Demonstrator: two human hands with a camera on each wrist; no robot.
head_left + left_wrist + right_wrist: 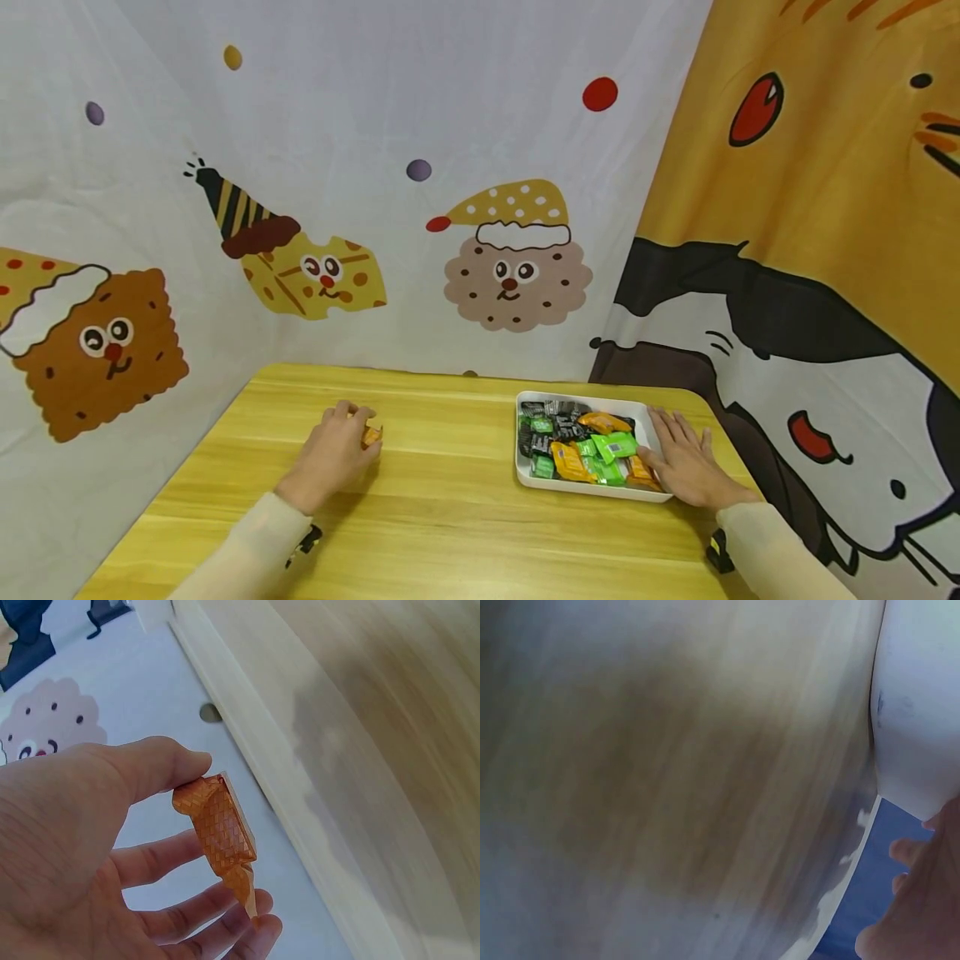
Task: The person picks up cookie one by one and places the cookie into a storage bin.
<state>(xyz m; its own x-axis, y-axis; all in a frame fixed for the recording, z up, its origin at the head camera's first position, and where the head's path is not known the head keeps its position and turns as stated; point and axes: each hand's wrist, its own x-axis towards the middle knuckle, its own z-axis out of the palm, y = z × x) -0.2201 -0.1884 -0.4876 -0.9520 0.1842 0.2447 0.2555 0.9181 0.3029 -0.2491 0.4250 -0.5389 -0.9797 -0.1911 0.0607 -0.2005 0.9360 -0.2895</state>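
My left hand (335,454) is raised over the left part of the table and pinches a candy in an orange wrapper (221,829). The left wrist view shows the thumb pressing one twisted end, with the fingers curled behind. At the right stands a white tray (592,490) filled with black, green and orange wrapped candies (573,467). Along the tray's right rim lies my right hand (686,467), its fingers extended. The right wrist view catches only part of that hand (922,900), beside the tray's white outer wall (919,697).
The wooden table (435,533) has its far edge against a pale curtain (450,100) printed with cartoon biscuits and cheese. On the right hangs an orange curtain section (705,192) with large cartoon animals, close to the table's right edge.
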